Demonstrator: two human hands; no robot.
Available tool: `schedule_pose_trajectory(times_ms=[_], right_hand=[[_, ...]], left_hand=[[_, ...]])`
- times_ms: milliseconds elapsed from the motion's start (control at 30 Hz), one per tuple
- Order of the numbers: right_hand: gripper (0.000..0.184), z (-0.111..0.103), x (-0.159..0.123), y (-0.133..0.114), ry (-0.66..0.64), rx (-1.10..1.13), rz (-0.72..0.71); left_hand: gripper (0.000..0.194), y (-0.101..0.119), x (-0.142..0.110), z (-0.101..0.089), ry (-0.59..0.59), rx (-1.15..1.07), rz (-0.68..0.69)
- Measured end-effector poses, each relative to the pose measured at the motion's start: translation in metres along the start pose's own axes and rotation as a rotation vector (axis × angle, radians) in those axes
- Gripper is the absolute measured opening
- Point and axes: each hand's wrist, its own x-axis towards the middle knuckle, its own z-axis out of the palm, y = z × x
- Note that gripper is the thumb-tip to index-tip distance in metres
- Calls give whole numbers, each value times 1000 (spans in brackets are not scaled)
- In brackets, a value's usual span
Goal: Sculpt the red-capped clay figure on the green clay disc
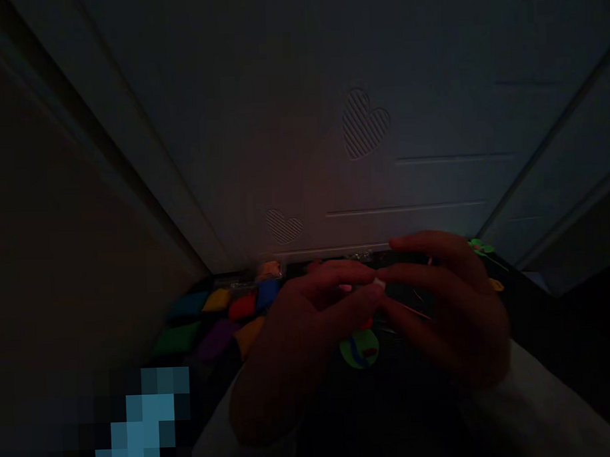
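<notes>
The view is very dark. My left hand (311, 321) is closed, its thumb and forefinger pinching a small white piece (379, 283) that looks like soft clay. From the other side my right hand (460, 310) meets it, thumb and forefinger at the same piece and another finger raised. Just below the fingertips lies a flat green disc (358, 360) with a blue strip and a dark red bit on it. A red bit (367, 324) shows at the disc's upper edge. Behind my fingers, a pink bit (345, 288) is partly hidden.
Several coloured packets, among them a red one (242, 305), a blue one (268, 293) and a green one (176, 339), lie left of my hands. A green flower shape (482, 247) lies at the right. A pale panel (281, 122) with embossed hearts rises behind the dark surface.
</notes>
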Motion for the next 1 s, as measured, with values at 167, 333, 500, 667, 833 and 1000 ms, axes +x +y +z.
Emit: schedule_pose_trajectory(times_ms=[167,333,500,667,833,1000], right_hand=[[26,-1,0,-1,13,-9,-3],[24,0,1,-1,7,-20,8],[25,0,0,-1,15,-27,1],[25,0,0,-1,21,-19,15],[31,0,-1,-1,34,33,38],[33,-1,-2,1,9,151,66]], left_hand=[[12,2,-1,0,-5,33,-34],[15,1,0,-1,-2,40,-6],[13,1,0,0,-11,19,-11],[17,2,-1,0,-5,37,-21],[13,8,0,-1,-48,-84,-52],[14,4,2,0,-119,-226,-56]])
